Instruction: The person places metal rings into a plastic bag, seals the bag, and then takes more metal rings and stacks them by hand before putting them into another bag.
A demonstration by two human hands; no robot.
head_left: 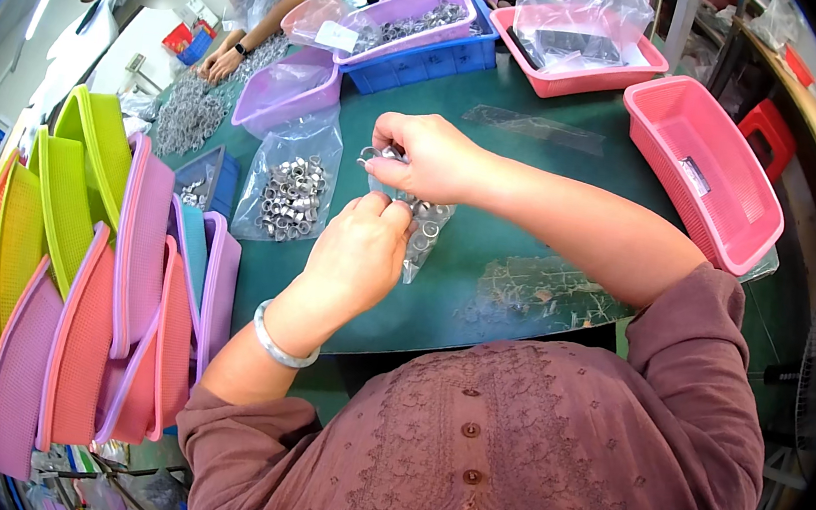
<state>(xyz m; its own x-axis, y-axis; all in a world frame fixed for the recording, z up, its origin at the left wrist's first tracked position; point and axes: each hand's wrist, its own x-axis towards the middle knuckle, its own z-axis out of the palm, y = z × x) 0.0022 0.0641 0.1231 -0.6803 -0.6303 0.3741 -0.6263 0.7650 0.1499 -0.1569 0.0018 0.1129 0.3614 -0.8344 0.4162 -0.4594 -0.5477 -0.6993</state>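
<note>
My left hand (358, 249) is closed on a small clear plastic bag (414, 268) that has several silvery metal rings (428, 228) in it. My right hand (431, 157) is just above the bag's upper part, its thumb and fingers pinched on small metal rings (385, 154). How many it holds is partly hidden by the fingers. Left of my hands, a larger clear bag (255, 199) lies on the green table (351, 314), with a pile of similar metal rings (294, 192) inside.
Stacked coloured baskets (84, 319) rise at the left. At the back are a blue bin (420, 63) under a purple basket of metal parts, and a pink tray (579, 78) with plastic bags. A pink basket (726, 201) sits right. Across the table, a person's hands (221, 62) work by metal parts.
</note>
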